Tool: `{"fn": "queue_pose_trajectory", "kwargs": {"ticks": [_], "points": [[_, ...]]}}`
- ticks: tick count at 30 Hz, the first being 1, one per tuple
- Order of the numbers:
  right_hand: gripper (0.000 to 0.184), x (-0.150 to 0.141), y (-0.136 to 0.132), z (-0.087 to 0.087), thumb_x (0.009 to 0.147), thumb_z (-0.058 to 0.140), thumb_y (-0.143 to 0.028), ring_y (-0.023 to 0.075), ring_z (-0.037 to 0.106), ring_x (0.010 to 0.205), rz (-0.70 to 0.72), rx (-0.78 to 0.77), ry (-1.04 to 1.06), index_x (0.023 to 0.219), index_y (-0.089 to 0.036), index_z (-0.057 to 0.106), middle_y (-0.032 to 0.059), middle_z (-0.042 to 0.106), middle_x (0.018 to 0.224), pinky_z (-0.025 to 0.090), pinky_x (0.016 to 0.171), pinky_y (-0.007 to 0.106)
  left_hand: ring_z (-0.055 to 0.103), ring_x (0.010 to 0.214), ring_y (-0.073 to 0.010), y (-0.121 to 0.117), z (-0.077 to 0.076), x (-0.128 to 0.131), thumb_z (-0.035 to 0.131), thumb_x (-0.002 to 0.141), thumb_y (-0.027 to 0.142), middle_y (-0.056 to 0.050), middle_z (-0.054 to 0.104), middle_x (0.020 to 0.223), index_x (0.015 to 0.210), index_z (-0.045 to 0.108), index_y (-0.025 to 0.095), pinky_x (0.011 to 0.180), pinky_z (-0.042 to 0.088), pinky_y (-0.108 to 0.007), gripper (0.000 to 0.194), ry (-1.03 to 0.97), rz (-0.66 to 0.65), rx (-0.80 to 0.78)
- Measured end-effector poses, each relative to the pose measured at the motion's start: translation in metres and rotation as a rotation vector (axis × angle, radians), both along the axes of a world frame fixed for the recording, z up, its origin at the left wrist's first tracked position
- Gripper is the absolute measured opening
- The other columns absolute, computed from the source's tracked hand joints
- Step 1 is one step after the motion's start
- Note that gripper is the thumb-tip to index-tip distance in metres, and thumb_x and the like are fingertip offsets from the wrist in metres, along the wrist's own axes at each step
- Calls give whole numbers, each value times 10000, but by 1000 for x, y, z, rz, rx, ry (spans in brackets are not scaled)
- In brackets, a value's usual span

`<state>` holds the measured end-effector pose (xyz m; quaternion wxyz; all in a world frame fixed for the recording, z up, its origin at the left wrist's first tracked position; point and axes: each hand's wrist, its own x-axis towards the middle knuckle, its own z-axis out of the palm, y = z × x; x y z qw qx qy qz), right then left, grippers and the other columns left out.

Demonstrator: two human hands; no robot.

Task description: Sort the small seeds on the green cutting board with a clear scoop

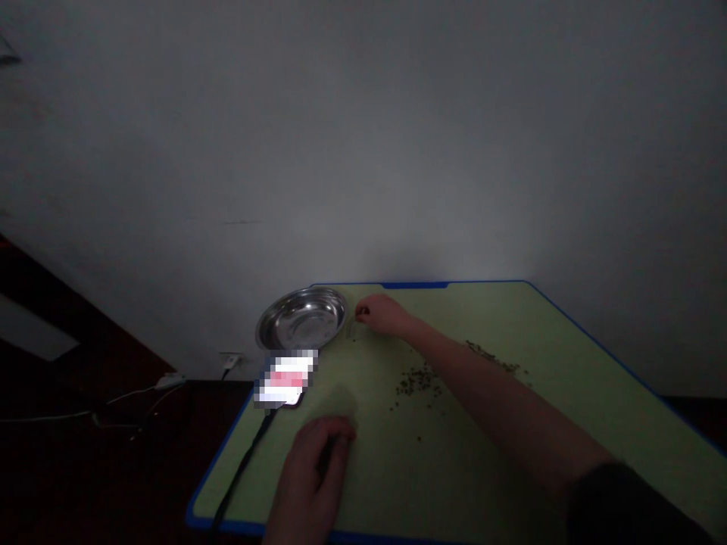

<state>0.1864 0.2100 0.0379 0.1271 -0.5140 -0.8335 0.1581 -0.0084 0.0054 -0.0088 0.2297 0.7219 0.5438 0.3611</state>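
My right hand (382, 313) reaches across the green table to the right side of a shiny metal bowl (301, 322). Its fingers are curled into a pinch, and whatever is between them is too small and dark to make out. A faint, pale, see-through shape (351, 328) lies just below those fingertips, beside the bowl's rim. Small dark bean-like grains (420, 380) are scattered on the table under my right forearm, with a few single ones apart. My left hand (318, 462) rests near the front left, fingers bent and thumb close to them, with nothing visible in it.
A lit phone (292, 401), its screen blurred out, lies left of centre with a dark cable (244, 465) running to the front edge. The green table (466, 310) has a blue rim and stands against a grey wall (397, 151). White cords and a plug (230, 362) are at the left.
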Motion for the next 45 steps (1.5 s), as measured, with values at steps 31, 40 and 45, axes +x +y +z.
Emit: {"fn": "queue_pose_trajectory", "kwargs": {"ticks": [31,40,45], "points": [[139,101,-166,23,893,613,-271,147,611,690,-66,21,266,883,-219,742,22,720,798,431,648,265,705,891,-260,3,7,5,519,876,392,-73,749,938,859,701,230,812,560,-429,245,-5,14,5],[223,146,-198,4,910,533,-334,192,657,749,-243,-18,225,882,-220,723,39,739,853,475,669,319,706,876,-266,5,4,5,520,865,418,-59,753,921,845,699,251,807,558,-457,246,5,18,5],[237,168,-213,2,895,556,-392,205,676,751,-352,21,251,868,-234,731,39,758,870,502,665,331,714,851,-257,6,7,6,537,852,445,-38,761,907,833,701,269,783,578,-423,242,-1,29,26]]}}
